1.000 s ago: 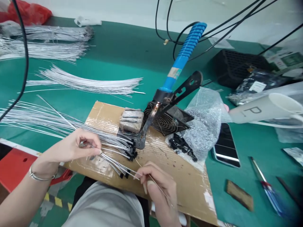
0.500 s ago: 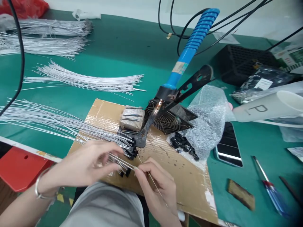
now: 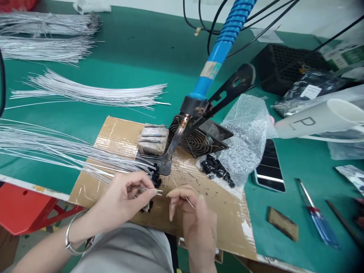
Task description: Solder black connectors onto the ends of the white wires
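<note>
Looks partway through to me: the white wires (image 3: 65, 146) running onto the cardboard (image 3: 227, 222) have black ends (image 3: 155, 176) bunched together, while the pile further back (image 3: 99, 91) shows none, and loose black pieces (image 3: 216, 170) lie at the mouth of a bubble-wrap bag (image 3: 246, 140), so I'd guess plenty's left. Left hand (image 3: 123, 199) is closed in a pinch on a couple of bare-tipped wires (image 3: 159, 190), just in front of that bunch. Right hand (image 3: 199, 216) is loosely curled around a thin strand (image 3: 190, 203), the two hands apart. Blue-handled tool (image 3: 206, 76) stands tilted over the cardboard by a round grille (image 3: 196, 141). Rest of the green surface (image 3: 142, 49): phone (image 3: 269, 167), screwdriver (image 3: 318, 220), cup (image 3: 308, 123) marked P. Red stool (image 3: 25, 208) down left, pale wall (image 3: 159, 5) behind.
</note>
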Demonstrator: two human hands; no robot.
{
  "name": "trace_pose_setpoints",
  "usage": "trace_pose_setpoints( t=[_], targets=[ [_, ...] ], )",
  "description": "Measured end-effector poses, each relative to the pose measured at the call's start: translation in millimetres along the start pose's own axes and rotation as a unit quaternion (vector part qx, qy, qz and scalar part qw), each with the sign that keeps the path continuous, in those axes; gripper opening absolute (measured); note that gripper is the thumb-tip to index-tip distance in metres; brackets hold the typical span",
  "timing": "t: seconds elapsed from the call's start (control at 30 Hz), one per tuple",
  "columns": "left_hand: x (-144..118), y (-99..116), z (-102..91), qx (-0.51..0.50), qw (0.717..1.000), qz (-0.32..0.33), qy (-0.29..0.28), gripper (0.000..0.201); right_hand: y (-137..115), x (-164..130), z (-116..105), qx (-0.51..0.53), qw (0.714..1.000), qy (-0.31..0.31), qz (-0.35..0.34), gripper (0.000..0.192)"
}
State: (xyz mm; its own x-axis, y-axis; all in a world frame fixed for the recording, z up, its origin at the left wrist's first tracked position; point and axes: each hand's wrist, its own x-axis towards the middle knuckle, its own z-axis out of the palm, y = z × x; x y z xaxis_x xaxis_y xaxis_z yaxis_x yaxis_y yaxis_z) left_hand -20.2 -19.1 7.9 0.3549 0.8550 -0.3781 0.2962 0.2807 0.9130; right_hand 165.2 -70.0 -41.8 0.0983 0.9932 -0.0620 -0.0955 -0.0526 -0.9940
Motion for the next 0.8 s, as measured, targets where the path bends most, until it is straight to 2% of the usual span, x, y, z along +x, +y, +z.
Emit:
trace_pose_setpoints(
  t=[0.07,0.1,0.27,0.33,0.47,0.67,0.8],
  targets=[
    [1,0,0.3,-0.008,1.000,-0.002,0.013,0.022,4,1,0,0.076,0.997,0.009,0.021,0.066],
    [1,0,0.3,-0.012,1.000,-0.002,0.015,0.022,6,1,1,0.091,0.995,0.019,0.034,0.067],
    [1,2,-1.0,-0.025,1.000,0.015,0.007,0.022,1,-1,15,0.051,0.996,0.044,0.061,0.032],
    [2,3,-1.6,-0.021,1.000,0.019,0.005,0.023,-6,-1,22,0.034,0.996,0.044,0.073,0.025],
    [2,4,-1.7,-0.018,1.000,0.008,0.006,0.025,-14,-1,28,0.057,0.993,0.051,0.093,0.016],
    [-4,-4,1.4,-0.008,1.000,0.010,0.020,0.027,-3,1,24,0.125,0.988,0.014,0.090,0.010],
    [-5,-6,3.2,0.016,0.999,0.025,0.030,0.027,-3,1,25,0.145,0.983,0.017,0.108,0.011]
  ],
)
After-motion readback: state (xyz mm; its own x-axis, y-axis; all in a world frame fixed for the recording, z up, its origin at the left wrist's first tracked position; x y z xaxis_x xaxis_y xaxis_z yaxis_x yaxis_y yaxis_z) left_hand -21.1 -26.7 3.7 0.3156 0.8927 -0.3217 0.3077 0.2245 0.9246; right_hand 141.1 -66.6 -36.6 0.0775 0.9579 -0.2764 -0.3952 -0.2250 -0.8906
